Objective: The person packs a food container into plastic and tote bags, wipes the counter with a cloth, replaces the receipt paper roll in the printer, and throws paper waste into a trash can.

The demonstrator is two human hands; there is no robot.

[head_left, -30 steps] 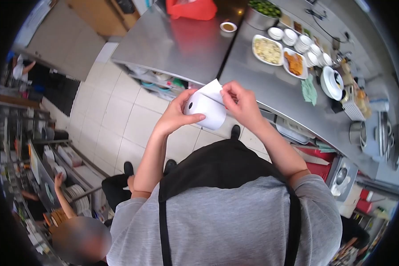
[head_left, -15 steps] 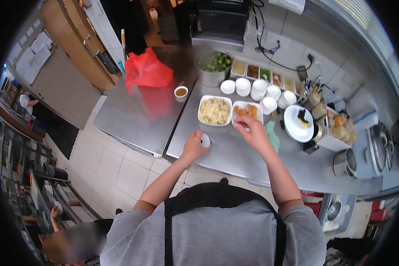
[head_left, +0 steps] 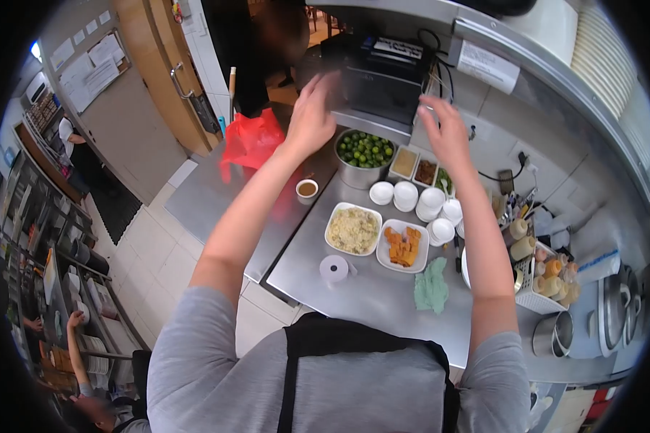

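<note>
My left hand [head_left: 310, 119] is raised at the left side of a black printer [head_left: 383, 90], its fingers stretched out, slightly blurred, and holding nothing I can see. At the printer's right side, my right hand [head_left: 446, 131] is up with fingers apart, and no held thing shows. Below them on the steel counter stands a white paper roll [head_left: 334, 268], touched by neither hand. Behind it sit a white tray of fried rice [head_left: 353, 230] and a smaller tray of orange-brown fried pieces [head_left: 403, 247].
A pot of green limes [head_left: 365, 150] stands under the printer. Stacked white cups [head_left: 405, 195], a sauce cup [head_left: 307, 189], a red plastic bag [head_left: 251, 144] and a green cloth [head_left: 431, 286] lie about. A bottle basket [head_left: 549, 285] is at right. Another person [head_left: 97, 411] is at lower left.
Both hands have risen from the counter to the printer's sides. My left hand has let go of the paper roll, which now stands on the counter. The view has tilted up.
</note>
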